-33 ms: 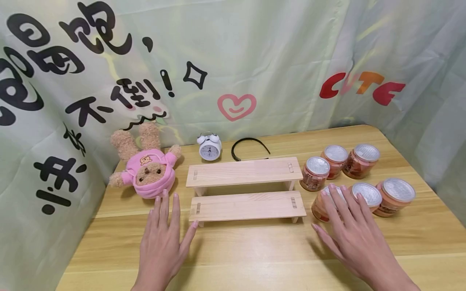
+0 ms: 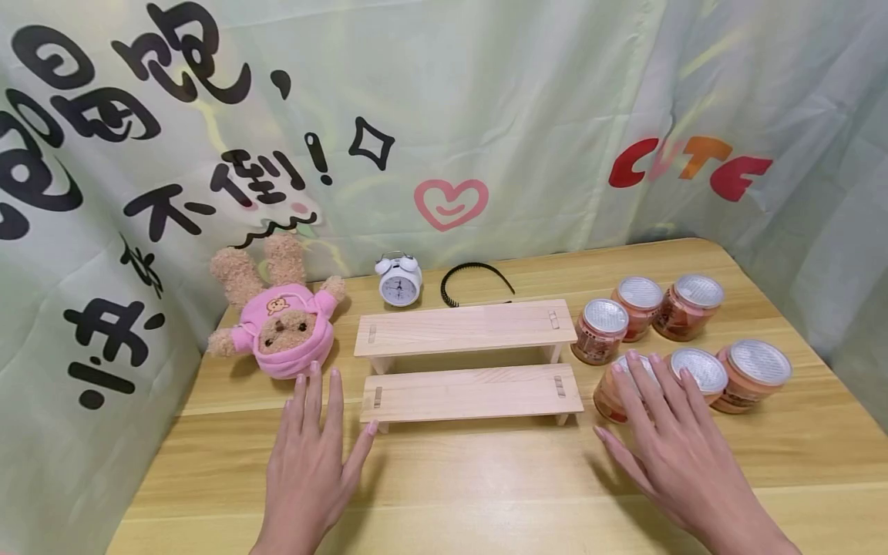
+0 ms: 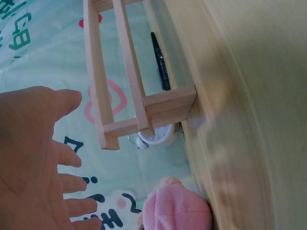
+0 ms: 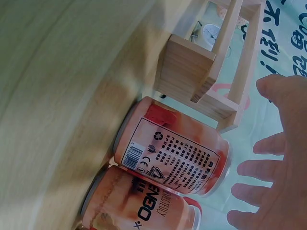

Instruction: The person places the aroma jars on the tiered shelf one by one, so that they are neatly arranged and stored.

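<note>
My left hand point(image 2: 308, 470) is held flat above the table with fingers straight, its fingertips near the pink-hooded plush toy point(image 2: 291, 339). It holds nothing. To its right stands a two-tier wooden shelf point(image 2: 472, 395) with nothing on either board. My right hand point(image 2: 683, 455) spreads its straight fingers over the front jars, overlapping the nearest jar point(image 2: 610, 397) in the head view. In the right wrist view that palm is apart from the jar point(image 4: 177, 148), and no object is in it. Several jars with silver lids and reddish-orange contents stand in two rows, including a back one point(image 2: 688, 308).
Behind the shelf are a white alarm clock point(image 2: 399, 281) and a black headband point(image 2: 451, 285). A printed curtain point(image 2: 541, 116) hangs along the back and sides of the wooden table point(image 2: 472, 486).
</note>
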{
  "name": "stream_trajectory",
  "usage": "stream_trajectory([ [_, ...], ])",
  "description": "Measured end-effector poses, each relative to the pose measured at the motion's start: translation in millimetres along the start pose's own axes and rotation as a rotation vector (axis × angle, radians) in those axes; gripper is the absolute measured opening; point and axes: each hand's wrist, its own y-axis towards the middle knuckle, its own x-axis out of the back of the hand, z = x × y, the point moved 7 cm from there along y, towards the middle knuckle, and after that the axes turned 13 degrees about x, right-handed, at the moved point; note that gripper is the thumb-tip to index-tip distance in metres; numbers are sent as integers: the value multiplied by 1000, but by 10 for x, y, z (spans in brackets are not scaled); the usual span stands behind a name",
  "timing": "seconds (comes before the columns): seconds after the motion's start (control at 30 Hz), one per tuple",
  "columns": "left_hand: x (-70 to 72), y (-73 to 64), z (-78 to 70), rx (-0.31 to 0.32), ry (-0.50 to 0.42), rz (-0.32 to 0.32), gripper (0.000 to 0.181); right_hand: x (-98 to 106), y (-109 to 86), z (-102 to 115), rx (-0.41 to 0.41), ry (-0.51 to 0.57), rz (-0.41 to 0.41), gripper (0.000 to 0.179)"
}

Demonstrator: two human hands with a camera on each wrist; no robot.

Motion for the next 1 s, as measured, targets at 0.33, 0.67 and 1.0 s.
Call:
stream_trajectory([
  [0.33,1,2,15,38,-25,46,84,57,-4,-33,-11,15,-9,77],
  [0.67,-117,67,76,143,-226,234,87,225,-85,-247,-58,88,-32,84],
  [1.0,-253,202,100,209,-424,437,90,399,-306,-659,-199,168,-2,89],
])
